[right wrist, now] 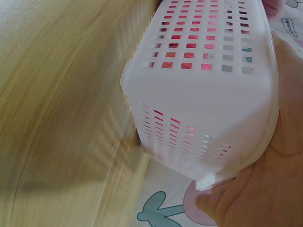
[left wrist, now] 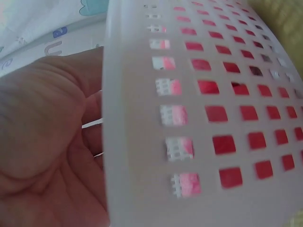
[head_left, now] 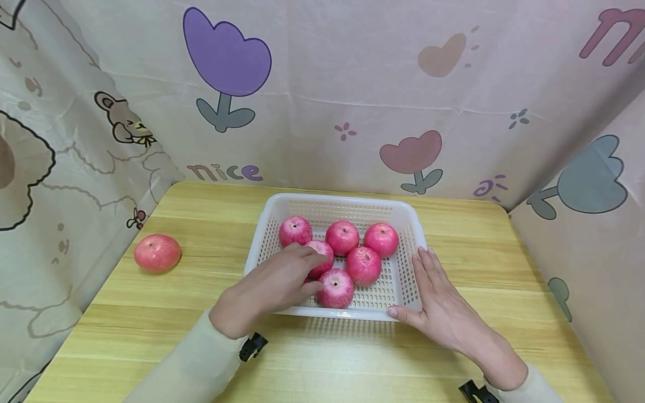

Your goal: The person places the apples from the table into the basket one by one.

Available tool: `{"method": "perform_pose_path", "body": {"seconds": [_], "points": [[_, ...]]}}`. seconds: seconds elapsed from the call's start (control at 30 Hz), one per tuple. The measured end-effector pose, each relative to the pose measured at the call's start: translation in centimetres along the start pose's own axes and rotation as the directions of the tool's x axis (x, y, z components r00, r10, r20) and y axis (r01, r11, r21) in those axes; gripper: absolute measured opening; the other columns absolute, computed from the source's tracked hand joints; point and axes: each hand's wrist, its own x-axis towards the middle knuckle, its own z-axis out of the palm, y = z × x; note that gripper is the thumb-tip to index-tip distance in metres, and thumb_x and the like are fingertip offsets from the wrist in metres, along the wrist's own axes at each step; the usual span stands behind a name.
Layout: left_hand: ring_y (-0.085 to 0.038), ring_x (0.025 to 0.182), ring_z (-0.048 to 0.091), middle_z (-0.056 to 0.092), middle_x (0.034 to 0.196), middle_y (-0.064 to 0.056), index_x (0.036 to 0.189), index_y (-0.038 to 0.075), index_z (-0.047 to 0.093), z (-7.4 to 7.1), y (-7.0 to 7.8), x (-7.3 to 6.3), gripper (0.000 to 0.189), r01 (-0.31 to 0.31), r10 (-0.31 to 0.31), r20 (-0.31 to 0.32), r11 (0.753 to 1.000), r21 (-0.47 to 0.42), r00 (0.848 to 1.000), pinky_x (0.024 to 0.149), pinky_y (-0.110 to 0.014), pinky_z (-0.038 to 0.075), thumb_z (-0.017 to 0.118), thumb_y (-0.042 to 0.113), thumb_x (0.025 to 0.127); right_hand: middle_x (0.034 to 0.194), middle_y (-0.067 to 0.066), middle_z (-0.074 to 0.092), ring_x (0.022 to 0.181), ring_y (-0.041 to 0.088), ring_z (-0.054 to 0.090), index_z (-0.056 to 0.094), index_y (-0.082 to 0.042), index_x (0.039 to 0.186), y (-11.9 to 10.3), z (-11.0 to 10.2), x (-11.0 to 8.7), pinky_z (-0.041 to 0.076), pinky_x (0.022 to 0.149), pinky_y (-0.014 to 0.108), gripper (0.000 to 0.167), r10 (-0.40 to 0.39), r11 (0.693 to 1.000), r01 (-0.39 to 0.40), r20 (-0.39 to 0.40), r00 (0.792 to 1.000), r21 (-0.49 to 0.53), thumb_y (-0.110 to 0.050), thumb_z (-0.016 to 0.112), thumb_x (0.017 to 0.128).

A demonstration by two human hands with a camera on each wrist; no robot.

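A white plastic basket [head_left: 349, 314] with a grid of small openings holds several pink-red apples [head_left: 363, 266]. My left hand [head_left: 274, 285] reaches over its left front rim, fingers bent over one apple [head_left: 325, 249] and thumb beside the front apple [head_left: 335, 294]. The palm hides part of what lies beneath it. In the left wrist view, the basket wall [left wrist: 137, 142] covers the ends of that hand's fingers. My right hand [head_left: 443, 308] rests against the right front corner, fingers straight along the right side and thumb on the front rim.
One more apple [head_left: 158, 253] lies on the wooden table [head_left: 211, 224], left of the basket. Printed cloth [head_left: 312, 73] hangs behind the table and at both sides. A black strap piece [head_left: 253, 347] sits at the left wrist.
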Motion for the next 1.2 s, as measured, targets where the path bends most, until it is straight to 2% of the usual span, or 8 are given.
{"method": "perform_pose_path", "body": {"seconds": [0.17,0.4,0.5,0.7,0.97,1.07,1.2], "points": [[-0.027,0.132,0.06,0.068,0.138,-0.007,0.139,0.011,0.069,-0.7,-0.7,-0.8,0.048,0.05,-0.051,-0.03,0.998,-0.03,0.998,0.115,-0.047,0.049,0.078,0.031,0.096,0.173,0.03,0.011,0.161,0.048,0.01,0.02,0.01,0.163,0.0,0.0,0.0,0.03,0.122,0.068,0.118,0.001,1.0,-0.001,-0.001,1.0,0.002,-0.068,0.07,0.091],[-0.033,0.139,0.055,0.065,0.144,-0.009,0.143,0.01,0.065,-2.0,-2.5,-2.6,0.053,0.146,-0.149,-0.067,0.988,-0.052,0.987,0.115,-0.055,0.048,0.079,0.03,0.096,0.173,0.03,0.011,0.161,0.048,0.01,0.02,0.011,0.163,-0.1,0.0,0.1,0.03,0.122,0.068,0.118,0.002,1.0,-0.002,0.0,1.0,0.001,-0.068,0.07,0.091],[-0.036,0.141,0.054,0.063,0.147,-0.011,0.145,0.01,0.064,-2.5,-3.5,-3.4,0.053,0.164,-0.169,-0.089,0.985,-0.056,0.982,0.116,-0.059,0.046,0.077,0.03,0.098,0.173,0.03,0.011,0.161,0.048,0.01,0.02,0.01,0.163,-0.1,0.0,0.0,0.03,0.122,0.068,0.118,0.007,1.0,-0.007,0.003,1.0,0.003,-0.068,0.07,0.091],[-0.041,0.138,0.056,0.064,0.145,-0.017,0.144,0.008,0.064,-3.8,-5.3,-4.9,0.048,0.195,-0.196,-0.156,0.981,-0.026,0.968,0.113,-0.063,0.046,0.07,0.029,0.102,0.173,0.03,0.012,0.161,0.048,0.011,0.02,0.01,0.163,0.0,-0.1,0.0,0.03,0.121,0.068,0.117,0.004,1.0,-0.004,-0.003,1.0,0.007,-0.068,0.071,0.091],[-0.046,0.141,0.049,0.059,0.149,-0.021,0.145,0.008,0.062,-6.1,-8.2,-6.4,0.047,0.319,-0.318,-0.203,0.947,-0.029,0.926,0.114,-0.069,0.041,0.068,0.03,0.104,0.173,0.03,0.013,0.161,0.048,0.011,0.021,0.01,0.163,0.0,0.0,0.0,0.031,0.121,0.069,0.118,0.0,1.0,0.0,-0.007,1.0,0.01,-0.068,0.071,0.091],[-0.047,0.14,0.048,0.057,0.15,-0.024,0.145,0.006,0.061,-6.6,-9.7,-7.1,0.047,0.336,-0.331,-0.254,0.941,-0.024,0.909,0.114,-0.07,0.04,0.066,0.028,0.104,0.173,0.03,0.012,0.161,0.048,0.011,0.021,0.01,0.163,0.0,0.0,0.0,0.031,0.121,0.068,0.118,0.003,1.0,-0.003,-0.004,1.0,0.007,-0.068,0.071,0.091],[-0.051,0.139,0.046,0.054,0.15,-0.028,0.145,0.002,0.059,-6.8,-12.3,-8.1,0.047,0.367,-0.351,-0.341,0.93,-0.021,0.872,0.113,-0.07,0.037,0.065,0.025,0.105,0.173,0.03,0.012,0.161,0.048,0.011,0.021,0.011,0.163,0.0,0.0,-0.1,0.031,0.121,0.068,0.117,-0.002,1.0,0.002,-0.005,1.0,0.005,-0.067,0.071,0.091]]}}
